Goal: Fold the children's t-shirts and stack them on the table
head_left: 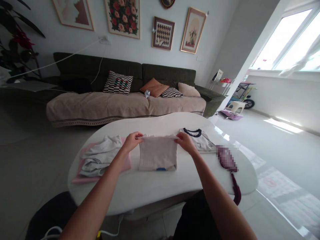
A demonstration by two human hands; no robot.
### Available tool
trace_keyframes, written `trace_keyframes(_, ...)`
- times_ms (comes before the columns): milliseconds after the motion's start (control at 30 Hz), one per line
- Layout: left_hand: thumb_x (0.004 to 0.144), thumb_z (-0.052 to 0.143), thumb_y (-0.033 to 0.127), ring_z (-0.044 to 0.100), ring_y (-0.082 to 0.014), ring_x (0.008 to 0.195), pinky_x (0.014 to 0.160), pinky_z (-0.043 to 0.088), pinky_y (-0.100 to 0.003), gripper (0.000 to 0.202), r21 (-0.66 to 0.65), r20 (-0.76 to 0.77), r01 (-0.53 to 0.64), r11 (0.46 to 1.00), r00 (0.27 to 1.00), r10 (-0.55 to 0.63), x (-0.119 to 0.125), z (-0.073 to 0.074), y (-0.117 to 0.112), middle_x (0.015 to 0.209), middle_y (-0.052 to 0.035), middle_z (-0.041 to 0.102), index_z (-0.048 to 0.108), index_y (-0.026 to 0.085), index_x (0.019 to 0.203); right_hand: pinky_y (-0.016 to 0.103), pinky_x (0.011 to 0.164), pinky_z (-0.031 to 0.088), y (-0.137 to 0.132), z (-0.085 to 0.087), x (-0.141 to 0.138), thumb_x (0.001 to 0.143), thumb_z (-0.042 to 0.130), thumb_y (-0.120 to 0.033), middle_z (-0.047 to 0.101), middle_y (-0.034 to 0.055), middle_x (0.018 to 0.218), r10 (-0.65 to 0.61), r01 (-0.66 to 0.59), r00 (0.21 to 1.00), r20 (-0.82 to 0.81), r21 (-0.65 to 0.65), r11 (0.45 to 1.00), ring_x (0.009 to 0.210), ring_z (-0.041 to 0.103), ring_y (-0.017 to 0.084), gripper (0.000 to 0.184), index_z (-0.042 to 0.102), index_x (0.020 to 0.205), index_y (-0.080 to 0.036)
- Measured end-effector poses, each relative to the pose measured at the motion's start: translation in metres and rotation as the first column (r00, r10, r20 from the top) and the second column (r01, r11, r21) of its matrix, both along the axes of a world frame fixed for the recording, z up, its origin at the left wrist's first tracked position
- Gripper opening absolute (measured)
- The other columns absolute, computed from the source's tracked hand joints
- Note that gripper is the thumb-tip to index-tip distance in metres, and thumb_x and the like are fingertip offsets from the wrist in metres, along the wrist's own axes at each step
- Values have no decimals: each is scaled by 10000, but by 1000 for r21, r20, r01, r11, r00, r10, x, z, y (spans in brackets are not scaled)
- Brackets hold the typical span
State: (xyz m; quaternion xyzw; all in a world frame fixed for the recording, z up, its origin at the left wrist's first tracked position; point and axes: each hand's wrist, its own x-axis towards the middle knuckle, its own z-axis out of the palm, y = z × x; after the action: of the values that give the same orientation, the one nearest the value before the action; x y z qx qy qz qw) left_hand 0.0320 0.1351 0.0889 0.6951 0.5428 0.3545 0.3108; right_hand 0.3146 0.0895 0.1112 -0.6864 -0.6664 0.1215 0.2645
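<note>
A pale garment (158, 153), folded to a rough rectangle, is spread over the middle of the white table. A small blue patch shows at its near edge. My left hand (132, 141) pinches its far left corner, and my right hand (185, 142) grips the far right corner, so the far edge is stretched between them. Just beyond my right hand lies a white shirt (203, 142) with a dark neckline. Left of my left hand, a crumpled light grey garment (101, 156) rests on a pink cloth (127, 162).
A blurred purple item (227, 158) lies at the right of the table (140, 191), its dark red strap hanging over the edge. Behind the table stands a green sofa (167, 74) with cushions. A white cable (113, 233) runs below the near edge.
</note>
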Motion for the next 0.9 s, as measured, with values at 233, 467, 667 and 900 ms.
trace_keyframes(233,706,512,176,556,-151,888,816,409,-270,183,302,-29,74,950,997,-68,2,2,-49,912,-36,615,583,167,874,266,735,384,-81,1,-14,693,421,-100,524,37,850,84,-88,996,31,498,863,839,476,164,162,496,805,-191)
trace_keyframes(467,618,434,5,568,-163,900,815,401,-279,383,128,-345,253,959,918,-196,-6,-78,-117,932,-29,622,621,201,889,267,765,401,-142,-97,-11,669,399,-42,558,44,913,261,-268,959,105,59,961,885,487,168,281,530,859,-201)
trace_keyframes(667,803,387,164,478,-175,1102,948,338,-314,374,156,-452,206,966,885,-116,10,-60,-117,1186,-77,540,540,192,1143,291,830,400,-132,-98,-11,780,407,-146,576,61,1000,169,-174,984,48,142,975,969,492,176,245,565,961,-191)
trace_keyframes(900,872,304,432,271,-268,1277,980,259,-521,417,-89,-583,171,981,790,-191,22,-77,-127,1384,-26,353,443,304,1243,281,798,407,-137,-118,-41,823,390,-127,597,66,951,80,-92,981,176,64,994,928,498,182,256,570,995,-189)
